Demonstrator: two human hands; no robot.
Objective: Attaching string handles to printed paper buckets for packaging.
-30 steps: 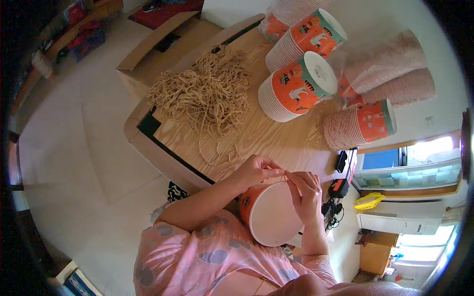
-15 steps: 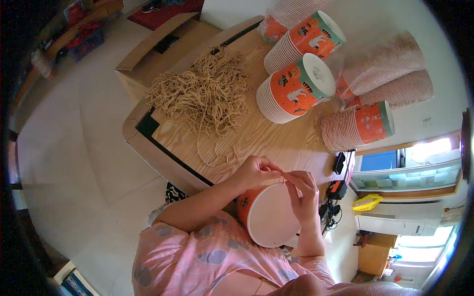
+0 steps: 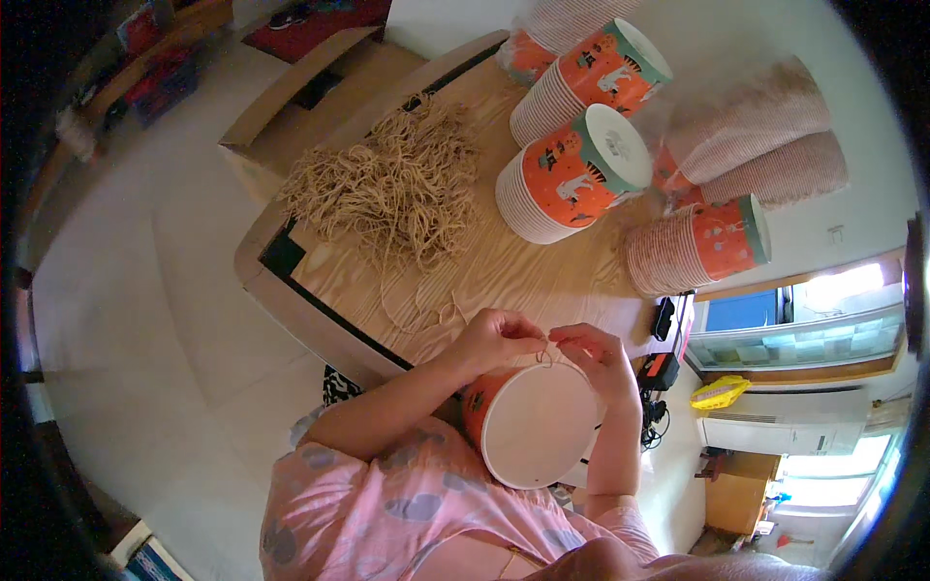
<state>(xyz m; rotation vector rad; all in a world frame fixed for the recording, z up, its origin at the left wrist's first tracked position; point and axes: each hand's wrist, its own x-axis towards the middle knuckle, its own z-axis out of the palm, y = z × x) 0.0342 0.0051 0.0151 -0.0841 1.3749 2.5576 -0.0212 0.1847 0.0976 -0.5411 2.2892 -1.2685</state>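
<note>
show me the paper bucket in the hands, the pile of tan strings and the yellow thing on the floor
paper bucket (image 3: 538,426), head view, on its white round base
pile of tan strings (image 3: 387,189), head view, middle of the heap
yellow thing (image 3: 719,392), head view, on its top side

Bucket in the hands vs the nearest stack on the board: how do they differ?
The held paper bucket is a single one; the nearest stack is many nested together. The held bucket lies against the person's lap, white base toward the camera, with the left hand and right hand pinching a thin cord at its edge; the stack lies on its side on the wooden board, untouched. Both are orange with white bases.
</note>
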